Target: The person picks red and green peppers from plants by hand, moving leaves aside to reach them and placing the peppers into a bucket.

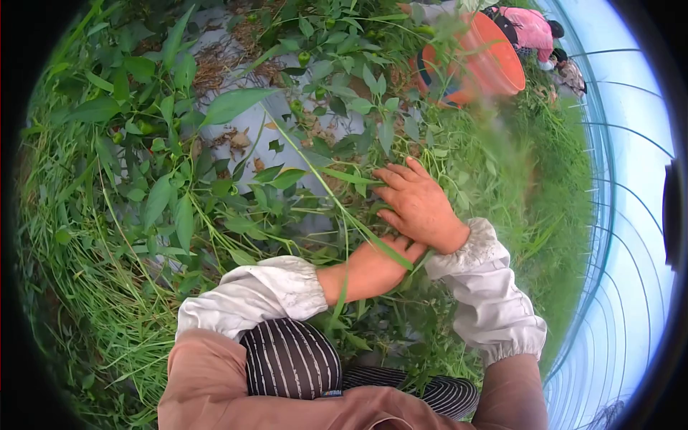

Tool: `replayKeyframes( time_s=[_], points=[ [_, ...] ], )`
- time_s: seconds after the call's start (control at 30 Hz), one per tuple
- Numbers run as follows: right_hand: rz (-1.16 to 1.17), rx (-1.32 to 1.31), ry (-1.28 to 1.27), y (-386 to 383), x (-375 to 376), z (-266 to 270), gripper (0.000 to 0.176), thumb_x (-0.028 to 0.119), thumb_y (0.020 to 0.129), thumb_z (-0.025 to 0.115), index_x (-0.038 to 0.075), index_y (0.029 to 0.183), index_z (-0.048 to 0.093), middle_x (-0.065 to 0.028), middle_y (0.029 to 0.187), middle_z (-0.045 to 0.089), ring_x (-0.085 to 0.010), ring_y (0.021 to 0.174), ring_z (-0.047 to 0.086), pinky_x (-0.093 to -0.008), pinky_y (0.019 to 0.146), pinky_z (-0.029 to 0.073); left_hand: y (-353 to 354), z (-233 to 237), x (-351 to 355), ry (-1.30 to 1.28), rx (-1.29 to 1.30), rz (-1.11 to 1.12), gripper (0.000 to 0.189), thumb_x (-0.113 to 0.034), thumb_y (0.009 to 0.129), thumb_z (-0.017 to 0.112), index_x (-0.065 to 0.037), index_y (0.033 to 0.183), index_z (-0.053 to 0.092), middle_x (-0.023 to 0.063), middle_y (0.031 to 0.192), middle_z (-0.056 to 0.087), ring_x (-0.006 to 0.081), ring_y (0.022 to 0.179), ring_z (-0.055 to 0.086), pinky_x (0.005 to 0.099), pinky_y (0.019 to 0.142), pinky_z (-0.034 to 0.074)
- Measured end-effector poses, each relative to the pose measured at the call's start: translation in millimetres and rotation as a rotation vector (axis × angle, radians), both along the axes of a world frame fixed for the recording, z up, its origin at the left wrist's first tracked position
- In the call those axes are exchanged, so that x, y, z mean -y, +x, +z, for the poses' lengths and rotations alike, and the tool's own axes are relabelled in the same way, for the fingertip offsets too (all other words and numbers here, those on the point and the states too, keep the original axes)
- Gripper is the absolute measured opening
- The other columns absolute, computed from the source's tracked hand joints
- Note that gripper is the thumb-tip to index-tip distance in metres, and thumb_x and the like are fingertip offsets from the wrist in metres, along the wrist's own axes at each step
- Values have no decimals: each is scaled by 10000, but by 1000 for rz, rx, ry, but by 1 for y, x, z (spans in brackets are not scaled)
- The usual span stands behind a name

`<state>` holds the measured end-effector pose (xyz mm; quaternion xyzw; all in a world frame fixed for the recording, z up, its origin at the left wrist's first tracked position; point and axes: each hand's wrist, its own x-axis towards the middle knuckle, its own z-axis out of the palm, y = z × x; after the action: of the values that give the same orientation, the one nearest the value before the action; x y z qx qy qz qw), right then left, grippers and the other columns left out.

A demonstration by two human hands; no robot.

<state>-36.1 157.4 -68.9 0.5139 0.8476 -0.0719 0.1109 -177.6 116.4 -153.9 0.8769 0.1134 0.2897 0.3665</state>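
Observation:
My right hand point(421, 204) reaches into the plants near the middle, its fingers spread and pointing left among the leaves. Just below it, my left hand point(373, 269) lies close to the right wrist, its fingertips partly hidden by a grass blade and the right hand. Whether the left fingers hold anything cannot be made out. A long green stem point(308, 165) crosses in front of the left hand. Leafy pepper plants point(161, 197) surround the hands, with small green peppers point(304, 59) further up.
An orange bucket point(494, 61) lies tilted at the upper right. Beyond it, a person in pink point(527, 29) bends over, with another person point(571, 75) nearby. Tall grass point(552, 251) and the greenhouse's plastic wall point(638, 215) line the right side.

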Motion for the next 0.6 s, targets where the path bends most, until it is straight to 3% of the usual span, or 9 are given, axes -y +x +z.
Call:
replayKeyframes(
  time_s=[0.1,0.17,0.23,0.3,0.37,0.47,0.53,0.6],
  points=[
    [17,30,-5,20,3,5,396,180,754,734,81,1132,671,-93,1330,558,-289,1260,501,-498,1127,326,-21,29,-20,66,-53,-123,483,-97,770,647,-58,1245,569,178,904,649,296,752,652,407,622,515],
    [1,-24,42,31,5,-5,400,158,748,728,84,1137,666,-101,1325,563,-295,1229,519,-489,1117,337,-28,41,-46,-76,335,-36,338,-91,839,652,-27,1169,612,147,929,667,254,780,663,365,657,536],
    [-5,-115,74,39,4,-15,353,124,734,711,79,1083,681,-71,1324,565,-281,1143,549,-469,1088,354,-36,60,-80,-965,700,99,202,-87,913,620,0,1095,637,112,956,674,213,843,669,337,713,554],
    [-6,-102,102,31,6,-9,323,110,728,702,73,1048,686,-56,1310,577,-272,1122,555,-455,1057,370,-45,54,-138,-1306,1024,380,194,-31,921,581,40,1101,590,126,997,645,218,904,659,330,771,569],
    [-6,-140,85,29,8,-9,296,110,724,702,71,1018,695,-61,1302,581,-270,1100,557,-449,1036,378,-50,15,-199,-1362,1146,673,222,-4,910,564,59,1122,560,147,1037,618,244,938,646,336,787,572],
    [-22,-174,132,25,12,-15,276,110,729,700,68,1001,702,-65,1307,575,-267,1085,556,-433,1023,379,-40,-47,-260,-1434,1098,692,249,-13,899,573,61,1136,551,156,1050,599,262,964,634,349,782,558],
    [-42,-174,152,23,16,-18,260,113,740,696,69,996,700,-64,1303,576,-266,1081,555,-435,1025,376,-30,-64,-276,-1307,600,782,451,-64,820,677,37,1229,515,141,1116,589,275,972,606,386,807,514],
    [-38,-183,149,22,19,-20,256,114,746,693,69,998,700,-65,1303,576,-266,1082,555,-438,1026,375,-22,-61,-281,-1218,610,788,430,-91,801,701,30,1188,559,130,1083,622,262,962,615,375,796,499]
  ],
)
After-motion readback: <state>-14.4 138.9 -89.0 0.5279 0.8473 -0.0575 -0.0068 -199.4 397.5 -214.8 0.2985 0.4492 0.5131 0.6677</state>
